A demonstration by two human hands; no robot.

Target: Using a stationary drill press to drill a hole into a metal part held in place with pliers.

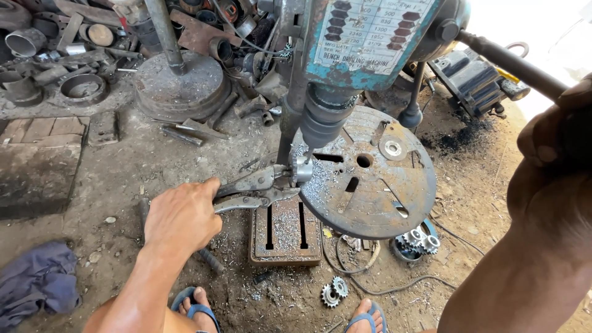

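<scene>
On the round drill table, at its left edge under the chuck, sits a small metal workpiece, clamped in the nose of locking pliers. Pliers handles run left into the left hand, fist closed around them; workpiece well beyond the fingers, at the tool's far end. Metal chips cover table and slotted base. Right hand, upper right, wrapped closed on the dark feed lever. Loose sprockets on the dirt floor by sandalled feet.
</scene>
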